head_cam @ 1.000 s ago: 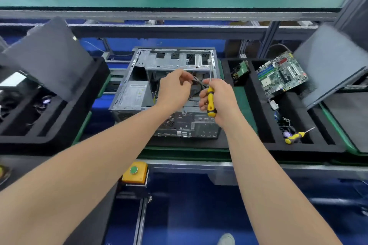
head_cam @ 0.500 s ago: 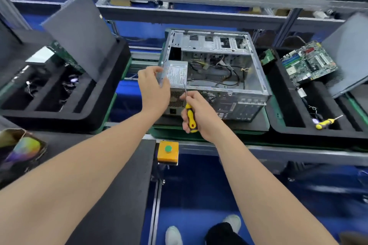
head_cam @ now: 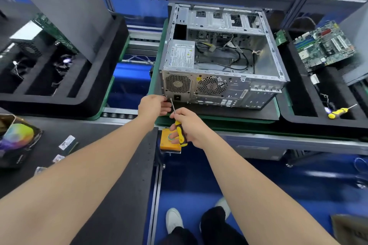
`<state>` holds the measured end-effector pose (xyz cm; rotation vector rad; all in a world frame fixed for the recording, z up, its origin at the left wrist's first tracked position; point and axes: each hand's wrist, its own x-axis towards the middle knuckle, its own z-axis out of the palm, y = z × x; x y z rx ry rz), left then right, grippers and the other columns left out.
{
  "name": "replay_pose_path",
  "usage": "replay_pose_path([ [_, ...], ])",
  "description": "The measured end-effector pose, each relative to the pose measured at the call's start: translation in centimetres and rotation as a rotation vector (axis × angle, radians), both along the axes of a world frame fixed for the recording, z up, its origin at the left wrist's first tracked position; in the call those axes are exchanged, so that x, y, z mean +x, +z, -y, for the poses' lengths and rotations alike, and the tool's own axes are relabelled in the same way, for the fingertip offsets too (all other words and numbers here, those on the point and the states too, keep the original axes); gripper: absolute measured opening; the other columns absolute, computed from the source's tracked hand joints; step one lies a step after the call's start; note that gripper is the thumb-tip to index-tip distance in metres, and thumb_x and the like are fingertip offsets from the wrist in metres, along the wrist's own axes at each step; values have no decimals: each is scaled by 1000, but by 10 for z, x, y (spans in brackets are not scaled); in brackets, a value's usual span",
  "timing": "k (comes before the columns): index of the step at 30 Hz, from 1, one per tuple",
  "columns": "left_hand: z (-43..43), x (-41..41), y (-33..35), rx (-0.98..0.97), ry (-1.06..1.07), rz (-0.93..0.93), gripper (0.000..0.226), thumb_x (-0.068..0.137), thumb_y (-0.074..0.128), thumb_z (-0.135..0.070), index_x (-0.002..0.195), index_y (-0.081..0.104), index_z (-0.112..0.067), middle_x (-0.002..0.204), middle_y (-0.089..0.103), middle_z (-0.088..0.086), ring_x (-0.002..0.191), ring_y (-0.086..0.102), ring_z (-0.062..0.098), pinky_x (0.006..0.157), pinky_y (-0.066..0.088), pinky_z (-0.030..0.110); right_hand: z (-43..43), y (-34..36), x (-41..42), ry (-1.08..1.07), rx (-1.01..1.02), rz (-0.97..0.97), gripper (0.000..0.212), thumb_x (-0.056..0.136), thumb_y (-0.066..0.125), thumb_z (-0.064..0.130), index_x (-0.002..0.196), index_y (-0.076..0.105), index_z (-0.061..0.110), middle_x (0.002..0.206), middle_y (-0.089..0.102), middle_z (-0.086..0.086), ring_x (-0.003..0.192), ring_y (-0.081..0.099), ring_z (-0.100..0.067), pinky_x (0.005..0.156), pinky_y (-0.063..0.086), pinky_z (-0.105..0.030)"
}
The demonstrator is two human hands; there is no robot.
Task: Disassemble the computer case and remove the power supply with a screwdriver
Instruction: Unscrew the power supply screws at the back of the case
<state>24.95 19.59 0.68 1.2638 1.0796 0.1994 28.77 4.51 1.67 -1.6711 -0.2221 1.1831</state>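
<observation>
At computer case [head_cam: 264, 65] rear, lower-left corner: R hand [head_cam: 192, 125] fingers wrapped round screwdriver [head_cam: 180, 132] handle, tip up at PSU [head_cam: 182, 55] backplate. L hand [head_cam: 153, 105] fingers curled beside tip; can't tell if pinching anything. Step, prob.: backing out PSU mount screws. Next needs tip seated square, firm push. PSU sits in case's left rear bay, grey, labelled, cables trailing.

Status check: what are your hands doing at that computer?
Right hand grips screwdriver, tip at case rear corner. Left hand beside tip, hold unclear. Power supply seated inside. Nothing in the way.
</observation>
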Motion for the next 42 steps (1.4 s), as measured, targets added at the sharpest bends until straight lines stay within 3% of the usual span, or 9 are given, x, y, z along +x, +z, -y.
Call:
replay_pose_path([
  [4,5,-1,3,-80,52,26,15,100,57,-10,100,70,-3,85,76,15,65,74,23,60,62,27,-12,-3,-5,-16,27,-34,19,113,44,27,118,59,17,85,67,-15,64,72,-29,77,64,-56],
  [7,5,-9,4,-108,28,97,16,99,56,-3,106,70,-3,92,76,17,75,76,25,68,63,28,-16,-4,-7,-32,45,-40,19,114,43,27,119,59,18,86,67,-16,62,72,-27,80,63,-58],
  [11,2,-17,2,-63,-28,181,17,93,66,-1,110,70,0,95,76,18,83,76,28,72,63,29,-19,-4,-8,-56,52,-8,21,114,42,28,121,59,18,88,68,-16,62,71,-26,69,64,-48],
  [21,-6,-17,-9,32,-102,141,12,91,72,-8,101,71,-15,88,79,5,83,77,20,81,62,33,-24,-9,-12,-94,52,-9,22,114,41,28,117,61,20,89,70,-16,59,68,-24,59,62,-38],
  [26,-9,-15,-10,58,-136,101,20,91,71,-5,110,72,-7,90,78,8,85,77,22,86,62,39,-24,-9,-16,-112,68,-67,22,115,40,27,119,60,17,88,69,-16,60,69,-25,57,61,-37],
  [32,-9,-15,-12,54,-101,107,18,90,74,-9,109,73,-9,85,79,3,82,77,20,84,62,37,-25,-11,-15,-137,76,-57,23,115,42,27,122,60,15,93,69,-17,65,69,-26,62,61,-38],
  [39,-14,-17,-6,137,-219,-33,11,91,75,-24,99,80,-18,81,78,3,79,77,15,69,63,28,-30,-15,-16,-243,153,-157,21,113,47,19,123,64,12,95,69,-20,70,73,-26,65,65,-36],
  [42,-17,-19,-2,65,-267,-1,16,88,79,-27,100,79,-16,87,79,1,79,76,13,80,62,33,-27,-14,-16,-256,235,-332,28,113,47,21,126,65,3,99,68,-19,79,74,-25,71,64,-35],
])
